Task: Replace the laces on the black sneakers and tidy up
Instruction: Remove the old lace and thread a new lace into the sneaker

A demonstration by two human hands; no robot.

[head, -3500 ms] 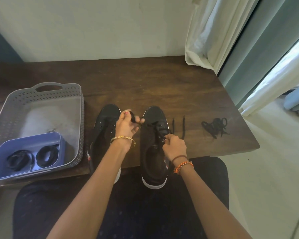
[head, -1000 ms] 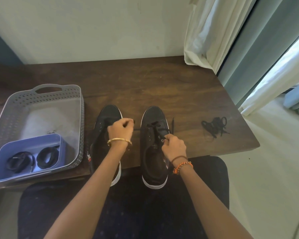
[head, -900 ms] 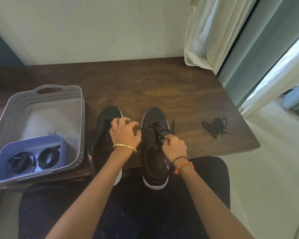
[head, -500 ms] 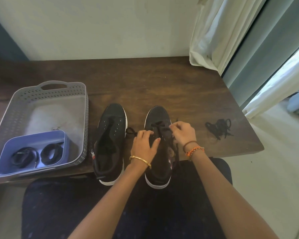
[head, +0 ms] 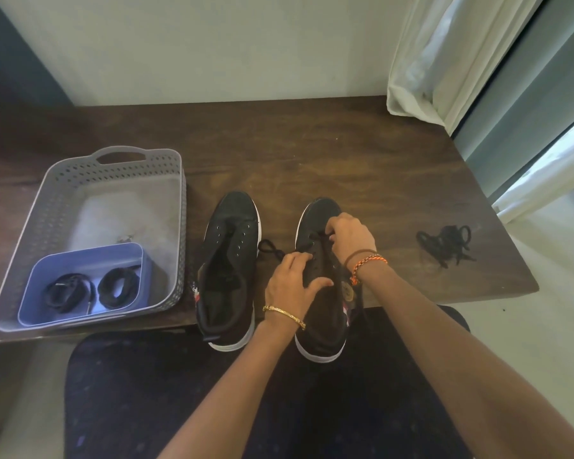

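Two black sneakers with white soles stand side by side at the table's front edge, heels hanging over my lap. The left sneaker [head: 227,270] has bare eyelets and no lace. The right sneaker [head: 322,303] carries a black lace [head: 269,248] through its front eyelets, one end trailing left between the shoes. My left hand [head: 290,284] rests on the right sneaker's left side, thumb spread across the tongue. My right hand [head: 350,238] pinches the lace over the front eyelets.
A grey perforated basket [head: 176,207] stands at the left and holds a blue tub [head: 37,283] with two coiled black laces [head: 93,289]. A loose heap of black laces [head: 446,243] lies on the wooden table [head: 312,154] to the right. White curtain [head: 444,54] hangs at the back right.
My left hand left the left sneaker and came across to the right one. My right hand moved forward to the front eyelets. The lace end now trails between the shoes.
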